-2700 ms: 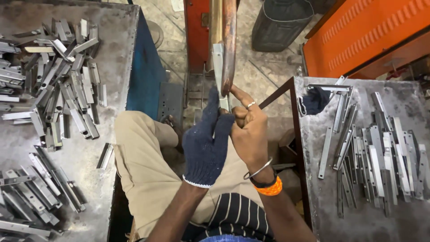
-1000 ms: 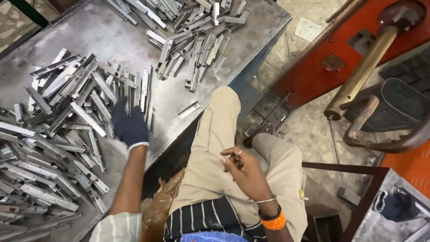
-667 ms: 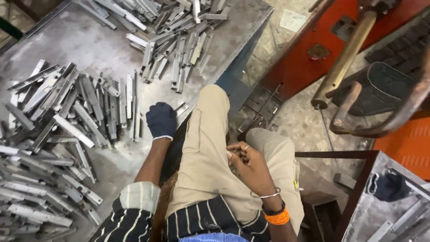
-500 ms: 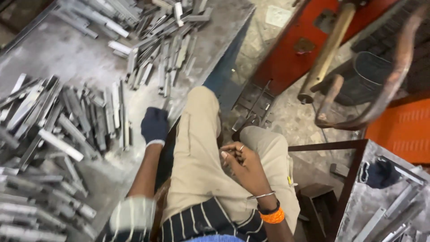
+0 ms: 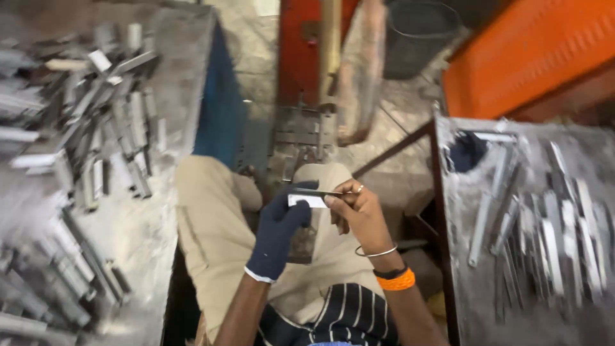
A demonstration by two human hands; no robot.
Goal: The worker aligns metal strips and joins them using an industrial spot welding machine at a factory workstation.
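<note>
My left hand [image 5: 280, 227], in a dark blue glove, holds one end of a small flat metal strip [image 5: 309, 198] over my lap. My bare right hand [image 5: 356, 210], with a ring, a thin bangle and an orange band at the wrist, pinches the strip's other end. Both hands meet in front of a red press machine [image 5: 301, 38] with its dark die block [image 5: 301, 131]. The picture is blurred by motion.
A grey metal table [image 5: 134, 237] on my left carries several loose metal strips [image 5: 90, 147]. Another table [image 5: 477, 301] on my right holds several more strips [image 5: 551, 230] and a dark blue glove [image 5: 466, 151]. An orange panel [image 5: 532, 51] and a black bin [image 5: 419, 35] stand behind.
My left hand left the left table with a metal strip and came over my lap to meet the right hand. The view swung right, from the left table toward the press.
</note>
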